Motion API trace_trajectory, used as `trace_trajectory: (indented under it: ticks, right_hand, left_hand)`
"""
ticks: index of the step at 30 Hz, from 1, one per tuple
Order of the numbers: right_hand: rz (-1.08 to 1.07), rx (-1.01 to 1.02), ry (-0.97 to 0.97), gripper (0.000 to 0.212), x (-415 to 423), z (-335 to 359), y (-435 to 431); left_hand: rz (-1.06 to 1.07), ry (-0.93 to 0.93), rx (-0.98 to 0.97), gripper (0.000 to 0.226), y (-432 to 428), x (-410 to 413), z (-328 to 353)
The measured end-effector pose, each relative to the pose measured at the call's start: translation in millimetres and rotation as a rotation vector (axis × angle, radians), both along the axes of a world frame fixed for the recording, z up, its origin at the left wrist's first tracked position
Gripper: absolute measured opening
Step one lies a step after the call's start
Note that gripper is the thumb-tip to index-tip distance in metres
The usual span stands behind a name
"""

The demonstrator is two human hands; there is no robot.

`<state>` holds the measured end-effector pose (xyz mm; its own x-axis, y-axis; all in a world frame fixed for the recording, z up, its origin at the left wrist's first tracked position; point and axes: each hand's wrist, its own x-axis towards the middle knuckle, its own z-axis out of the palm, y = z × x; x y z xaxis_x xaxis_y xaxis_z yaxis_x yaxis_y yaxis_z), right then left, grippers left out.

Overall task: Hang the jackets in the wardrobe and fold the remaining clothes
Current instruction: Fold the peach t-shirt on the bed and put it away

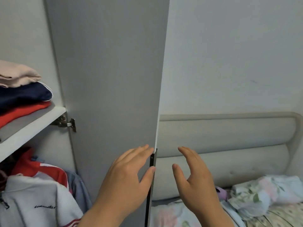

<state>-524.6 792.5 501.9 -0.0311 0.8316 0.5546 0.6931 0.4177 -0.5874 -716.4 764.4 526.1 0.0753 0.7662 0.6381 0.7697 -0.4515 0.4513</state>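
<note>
Wardrobe door (111,79), grey and swung open, stood edge-on in the middle of the view, with a black handle strip (151,163) running down its free edge. The left hand (126,171) lay flat against the inner face of the door near that edge, fingers straight and spread, the thumb tip touching the handle strip; it gripped nothing. The right hand (195,176) hovered just beside the door edge on the far side, apart from it, fingers relaxed and slightly bent, thumb held out, also holding nothing. Inside the wardrobe, to the left, a white shelf (32,126) carried a stack of folded clothes: a pale pink piece (18,74) on top, a navy one (24,94) under it and a red one (21,112) at the bottom. Below the shelf hung the jackets, a white jacket (36,199) with dark script on the chest in front, a red jacket (41,167) behind it, and a grey-blue garment (78,185) just beside the door. A metal hinge (66,122) joined the door to the wardrobe side under the shelf. To the right stood a bed with a padded beige headboard (229,140), and floral bedding (265,194) lay rumpled on it.
</note>
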Motion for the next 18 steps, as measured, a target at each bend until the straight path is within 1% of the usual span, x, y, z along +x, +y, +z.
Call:
trace_trajectory:
  ticks: [3,7,9,14,18]
  right_hand:
    - [-0.054,-0.077,0.011,0.048,22.8,-12.2,5.1]
    - [-0.122,-0.154,0.014,0.048,57.8,-27.4,14.0]
    - [-0.170,-0.170,0.022,0.049,78.3,-31.6,20.5]
    - [-0.290,-0.200,0.016,0.049,125.2,-38.2,35.0]
    - [-0.388,-0.193,-0.047,0.050,159.7,-36.8,40.6]
  left_hand:
    - [-0.158,0.001,-0.012,0.045,7.9,28.8,-2.0]
    - [-0.321,0.055,-0.092,0.050,30.9,63.3,-11.7]
    - [-0.353,0.083,-0.143,0.051,49.2,77.9,-16.8]
    - [-0.368,0.307,-0.206,0.057,99.4,104.4,-23.0]
    - [-0.404,0.385,-0.198,0.058,132.3,121.9,-30.3]
